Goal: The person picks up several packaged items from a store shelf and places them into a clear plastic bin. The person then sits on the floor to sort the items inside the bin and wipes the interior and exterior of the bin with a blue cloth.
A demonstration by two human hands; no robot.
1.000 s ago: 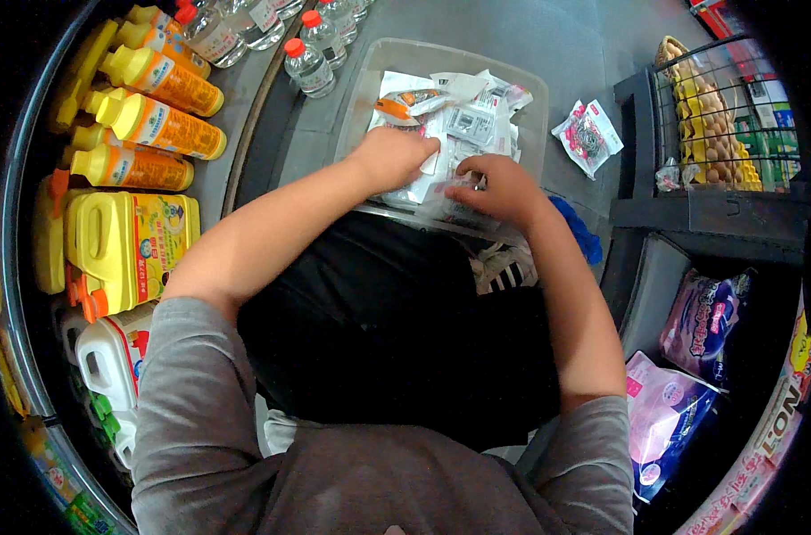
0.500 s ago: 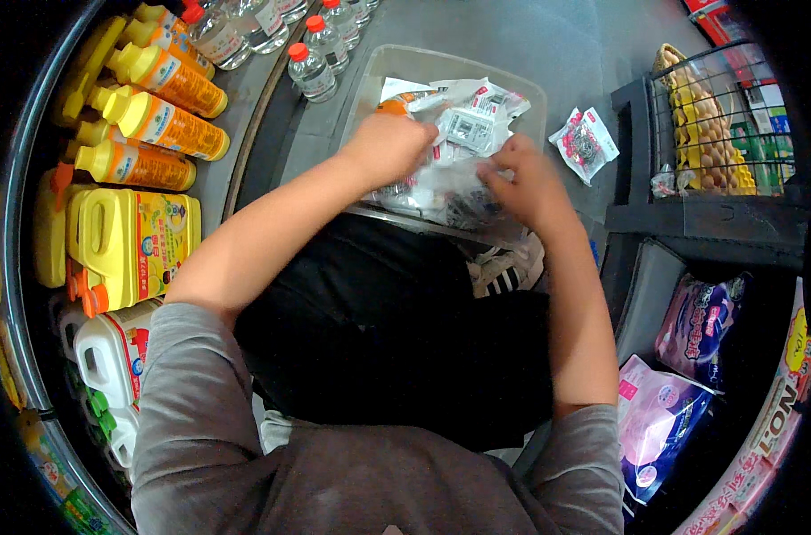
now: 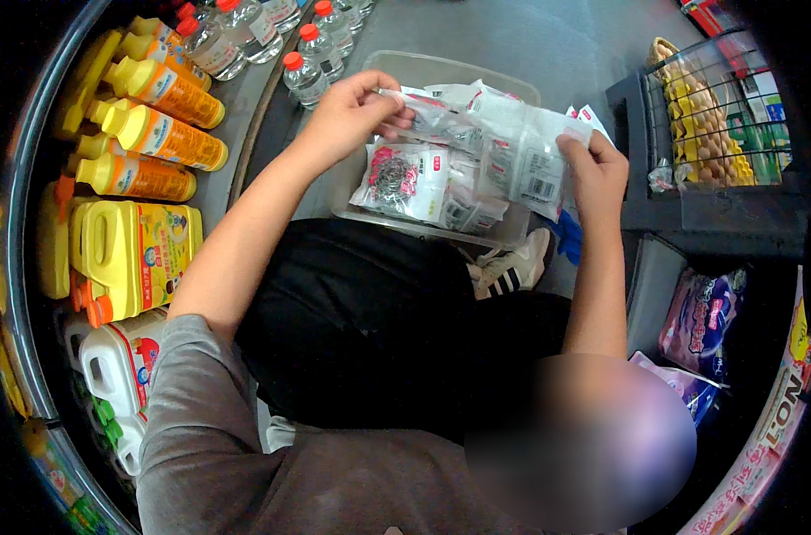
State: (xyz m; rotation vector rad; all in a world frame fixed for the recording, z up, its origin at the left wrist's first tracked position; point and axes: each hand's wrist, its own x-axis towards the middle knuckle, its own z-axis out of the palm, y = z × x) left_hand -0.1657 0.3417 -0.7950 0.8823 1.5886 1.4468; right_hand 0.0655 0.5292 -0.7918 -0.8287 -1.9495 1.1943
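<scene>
A clear plastic bag [image 3: 505, 147] with small packets showing through it, one bearing a barcode, is stretched between my hands above a translucent plastic bin [image 3: 414, 64]. My left hand [image 3: 361, 109] pinches its left end. At its right end, the thumb and fingers of my right hand [image 3: 599, 169] are closed on the edge. Below, inside the bin, lies a white and pink packet [image 3: 404, 183] with a steel wool scourer visible through its window. More white packets lie around it, partly hidden by the bag.
Water bottles [image 3: 307, 80] with red caps stand left of the bin. Orange bottles [image 3: 160, 134] and yellow jugs [image 3: 138, 254] fill the left shelf. At right are a wire basket with egg trays [image 3: 704, 125] and purple packages [image 3: 702, 312]. A shoe [image 3: 514, 266] is by the bin's near right corner.
Both hands have moved apart, drawing the plastic bag up and taut between them. The scourer packet in the bin has come into view. The loose packet at right is now mostly hidden.
</scene>
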